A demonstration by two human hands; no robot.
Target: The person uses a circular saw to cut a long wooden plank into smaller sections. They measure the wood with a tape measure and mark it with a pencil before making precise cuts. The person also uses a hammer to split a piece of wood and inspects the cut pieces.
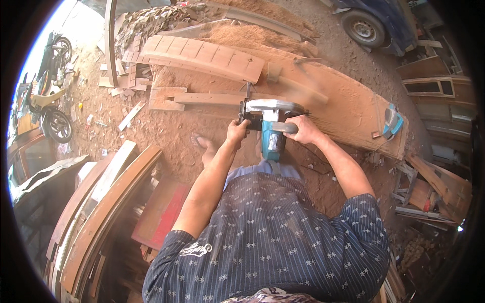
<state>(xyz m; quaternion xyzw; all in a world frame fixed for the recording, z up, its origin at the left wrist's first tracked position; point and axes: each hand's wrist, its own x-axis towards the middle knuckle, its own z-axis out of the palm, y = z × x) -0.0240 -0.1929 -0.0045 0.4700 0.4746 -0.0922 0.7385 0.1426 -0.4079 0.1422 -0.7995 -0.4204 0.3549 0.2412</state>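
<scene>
A teal circular saw (273,143) with a silver blade guard is in front of my body, at the near edge of a sawdust-covered workbench. My right hand (303,130) is closed round its grey handle. On the other side, my left hand (236,132) grips the dark base part of the saw, with the thumb on top. A narrow wooden plank (209,99) lies on the bench and runs up to the saw's base. Dust blurs the air beyond the guard. The blade itself is mostly hidden by the guard.
A wide grooved wooden beam (202,56) lies across the bench (348,108). A second teal power tool (392,122) stands at its right end. Stacked planks (108,217) lean at lower left. Motorbikes (48,103) stand far left, a vehicle (374,28) at upper right.
</scene>
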